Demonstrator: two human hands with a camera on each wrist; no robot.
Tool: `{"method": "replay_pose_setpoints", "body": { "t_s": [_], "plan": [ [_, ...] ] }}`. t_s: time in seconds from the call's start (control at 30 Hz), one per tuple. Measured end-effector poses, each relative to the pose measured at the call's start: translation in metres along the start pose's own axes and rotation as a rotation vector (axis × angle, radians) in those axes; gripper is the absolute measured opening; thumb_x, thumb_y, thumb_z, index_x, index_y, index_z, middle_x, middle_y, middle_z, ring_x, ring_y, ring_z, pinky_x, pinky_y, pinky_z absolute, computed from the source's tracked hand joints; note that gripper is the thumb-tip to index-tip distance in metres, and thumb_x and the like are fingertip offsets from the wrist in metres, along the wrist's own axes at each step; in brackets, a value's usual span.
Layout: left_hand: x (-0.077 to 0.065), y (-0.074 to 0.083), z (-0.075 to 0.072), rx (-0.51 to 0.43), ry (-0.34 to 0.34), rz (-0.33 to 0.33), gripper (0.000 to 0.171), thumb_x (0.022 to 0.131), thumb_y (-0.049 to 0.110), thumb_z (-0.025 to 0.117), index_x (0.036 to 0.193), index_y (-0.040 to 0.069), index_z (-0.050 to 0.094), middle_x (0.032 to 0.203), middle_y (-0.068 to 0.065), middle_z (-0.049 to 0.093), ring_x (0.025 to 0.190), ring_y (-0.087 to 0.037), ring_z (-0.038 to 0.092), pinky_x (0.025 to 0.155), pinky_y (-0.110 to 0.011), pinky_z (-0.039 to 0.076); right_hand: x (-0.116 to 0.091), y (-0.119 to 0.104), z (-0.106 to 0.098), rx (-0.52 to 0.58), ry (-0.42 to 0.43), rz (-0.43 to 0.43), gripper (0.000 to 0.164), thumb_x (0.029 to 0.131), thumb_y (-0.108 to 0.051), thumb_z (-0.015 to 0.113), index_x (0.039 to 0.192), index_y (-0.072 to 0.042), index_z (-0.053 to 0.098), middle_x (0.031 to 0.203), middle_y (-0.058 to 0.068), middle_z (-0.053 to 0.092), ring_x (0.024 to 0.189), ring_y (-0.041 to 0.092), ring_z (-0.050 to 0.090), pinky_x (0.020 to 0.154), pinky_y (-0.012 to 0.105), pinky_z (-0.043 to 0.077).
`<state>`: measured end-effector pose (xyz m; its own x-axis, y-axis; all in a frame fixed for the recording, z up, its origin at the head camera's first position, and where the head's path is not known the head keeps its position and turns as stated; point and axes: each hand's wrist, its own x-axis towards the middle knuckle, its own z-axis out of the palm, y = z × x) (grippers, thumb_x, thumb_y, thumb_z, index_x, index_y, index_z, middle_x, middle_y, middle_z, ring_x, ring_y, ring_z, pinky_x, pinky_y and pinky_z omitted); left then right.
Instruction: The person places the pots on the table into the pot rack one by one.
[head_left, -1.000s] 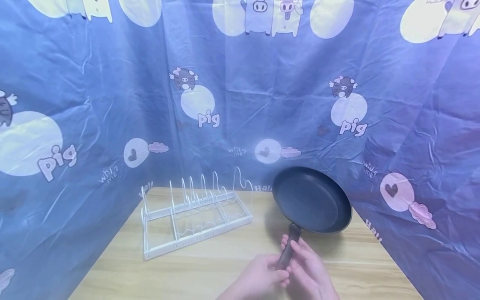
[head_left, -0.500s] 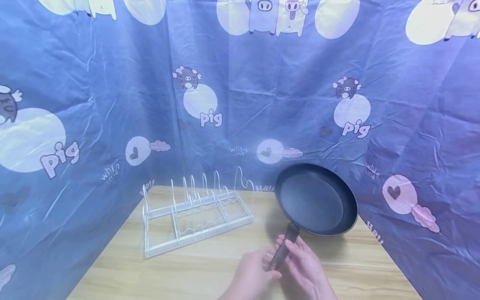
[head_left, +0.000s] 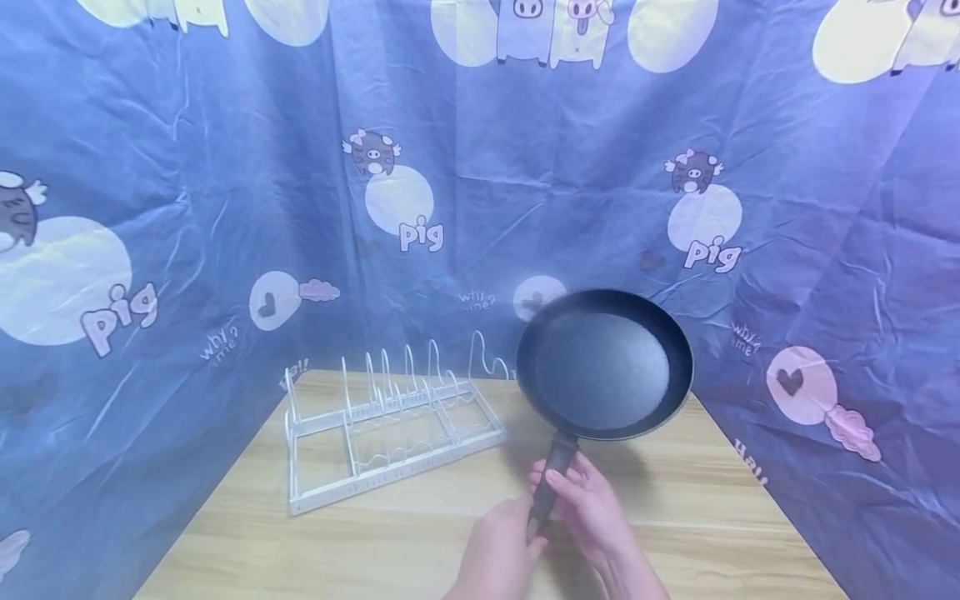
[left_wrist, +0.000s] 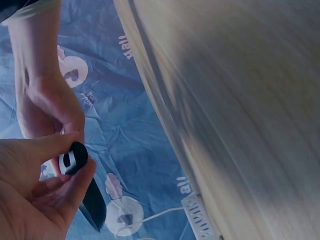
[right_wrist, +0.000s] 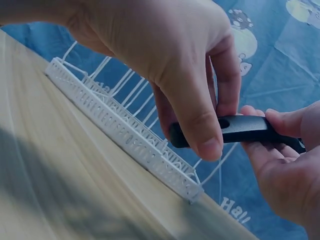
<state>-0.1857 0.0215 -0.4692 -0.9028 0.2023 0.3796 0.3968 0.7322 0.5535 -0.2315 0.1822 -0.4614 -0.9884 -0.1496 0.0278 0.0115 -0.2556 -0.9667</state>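
On my left, blue pig-print cloth [head_left: 217,167] hangs along the left edge of the tabletop [head_left: 375,546]. The white rack [head_left: 397,473] stands toward the back left corner, its wire loops rising from a slotted frame.

Next comes my left hand [head_left: 497,546], well in from the front edge. Its thumb and fingertips pinch the butt of the handle [head_left: 544,502], which the wrist view shows me end-on. My right hand [head_left: 596,517] holds the handle nearer the bowl, thumb on top, fingers curled beneath. Neither hand has fingers spread.

Farthest right is the pan [head_left: 603,367], lifted over the back right part of the tabletop and tilted so its inside faces me; it hides the back right corner. I judge it rigid and fairly weighty out at the bowl, so it should want to dip and twist if I had only the butt. The best hold, I think, is where my right hand sits, close to the bowl, with the left steadying the end. The handle looks smooth and might slip in damp fingers; the dark coating could scratch.

It is round and shallow with flared sides, dull black, a thin paler line round its rim.
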Motion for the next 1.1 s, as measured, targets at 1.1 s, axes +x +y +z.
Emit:
{"method": "replay_pose_setpoints", "body": {
  "t_s": [1.1],
  "plan": [
    [-0.007, -0.01, -0.017, -0.171, 0.02, -0.117, 0.006, 0.086, 0.01, 0.068, 0.089, 0.015, 0.065, 0.077, 0.003, 0.067, 0.067, -0.013, 0.065, 0.057, -0.024, 0.051, 0.017, -0.013, 0.067, -0.363, 0.057, -0.009, 0.088, 0.086, -0.002, 0.07, 0.159, -0.005, 0.021, 0.101, 0.019, 0.075, 0.086, 0.025, 0.075, 0.086, 0.039, 0.062]
  ]
}}
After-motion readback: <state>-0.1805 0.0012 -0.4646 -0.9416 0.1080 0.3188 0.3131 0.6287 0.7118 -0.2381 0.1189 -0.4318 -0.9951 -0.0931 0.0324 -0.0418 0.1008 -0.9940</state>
